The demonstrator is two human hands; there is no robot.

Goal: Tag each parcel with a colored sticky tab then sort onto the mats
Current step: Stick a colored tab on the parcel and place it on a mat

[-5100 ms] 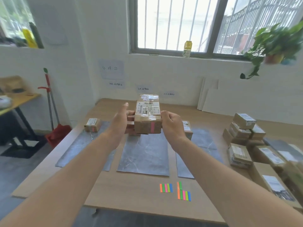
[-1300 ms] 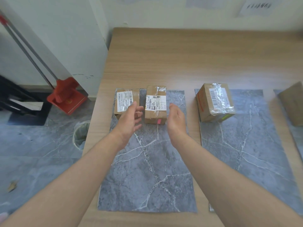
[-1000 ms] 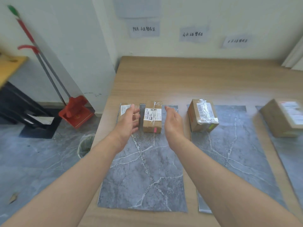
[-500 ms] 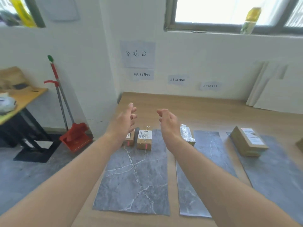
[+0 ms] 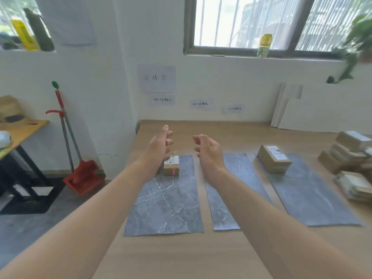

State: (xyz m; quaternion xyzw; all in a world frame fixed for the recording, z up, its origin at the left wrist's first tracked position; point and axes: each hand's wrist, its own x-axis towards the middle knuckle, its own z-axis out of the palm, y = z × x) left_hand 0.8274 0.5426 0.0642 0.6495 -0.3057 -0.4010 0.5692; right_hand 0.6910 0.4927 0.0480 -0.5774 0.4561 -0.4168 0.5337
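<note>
Wooden table (image 5: 201, 256) bears a brown cardboard parcel (image 5: 171, 167) with a pink tab (image 5: 174, 171) on the leftmost grey marbled mat (image 5: 167, 208); left hand (image 5: 159, 150) and right hand (image 5: 208, 152) hover empty, fingers (image 5: 165, 128) relaxed.

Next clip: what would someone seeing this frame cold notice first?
The left hand and right hand fill the middle, open and empty above the wooden table. Beneath them, a small parcel with a pink tab sits at the far end of the left mat, and a larger parcel on the right mat. A pile of parcels crowds the table's right edge.
</note>
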